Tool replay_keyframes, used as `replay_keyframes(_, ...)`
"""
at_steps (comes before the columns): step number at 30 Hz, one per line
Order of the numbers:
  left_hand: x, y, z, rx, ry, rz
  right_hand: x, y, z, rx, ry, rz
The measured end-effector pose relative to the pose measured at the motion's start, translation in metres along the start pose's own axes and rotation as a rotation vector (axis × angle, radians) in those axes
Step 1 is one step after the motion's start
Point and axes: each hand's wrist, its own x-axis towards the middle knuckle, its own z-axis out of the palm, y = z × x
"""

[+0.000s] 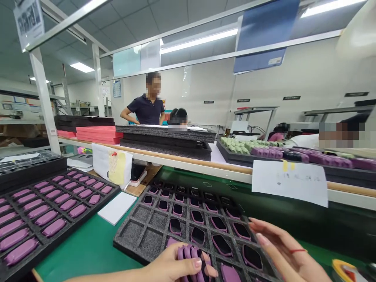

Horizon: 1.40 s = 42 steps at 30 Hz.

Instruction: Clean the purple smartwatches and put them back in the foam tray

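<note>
Purple cases (192, 258) sit bunched in a short stack at the near edge of the dark foam tray (138, 231), clamped between thumb and fingers of the left hand (176, 266). Just beside it, the right hand (282, 250) hovers open over the tray's right cells (several already hold cases), fingers spread, holding nothing.

Single head-worn view, no second camera to overlap with. It looks forward and only slightly down across the green work table (88, 250), so the ceiling lights and far benches fill the upper half. The left hand (173, 266) and right hand (282, 250) sit cropped at the bottom edge, very near the lens. Wide lens bends the shelf rail (182, 160).
</note>
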Motion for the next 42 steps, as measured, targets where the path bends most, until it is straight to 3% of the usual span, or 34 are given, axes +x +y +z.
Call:
replay_keyframes(2,-0.001,0.002,0.001,0.031,0.043,0.024,0.008,0.012,-0.019,-0.126,0.026,0.013)
replay_keyframes(4,-0.003,0.006,0.004,0.075,0.102,0.057,0.011,0.02,-0.036,-0.228,-0.026,0.038)
replay_keyframes(9,-0.001,0.015,0.005,0.309,0.146,0.131,0.007,0.027,-0.064,-0.466,-0.276,0.334)
replay_keyframes(15,-0.001,0.018,0.002,0.753,0.088,0.186,-0.005,0.037,-0.067,-0.565,-0.478,0.52)
replay_keyframes(19,-0.003,0.015,0.0,0.84,0.068,0.183,-0.01,0.041,-0.063,-0.515,-0.624,0.577)
replay_keyframes(22,-0.003,0.013,-0.002,0.881,0.029,0.173,-0.007,0.041,-0.062,-0.527,-0.64,0.573)
replay_keyframes(25,-0.003,0.013,-0.003,0.887,-0.004,0.176,-0.004,0.028,-0.054,-0.531,-0.478,0.452)
replay_keyframes(28,-0.003,0.014,-0.003,0.906,-0.03,0.172,-0.009,-0.002,-0.031,-0.327,-0.292,0.224)
replay_keyframes(34,-0.002,0.017,-0.004,0.944,-0.069,0.217,-0.034,-0.061,0.019,-0.083,-0.324,-0.207)
replay_keyframes(42,0.0,0.015,-0.004,0.908,-0.084,0.234,-0.049,-0.065,0.038,0.0,-0.28,-0.374)
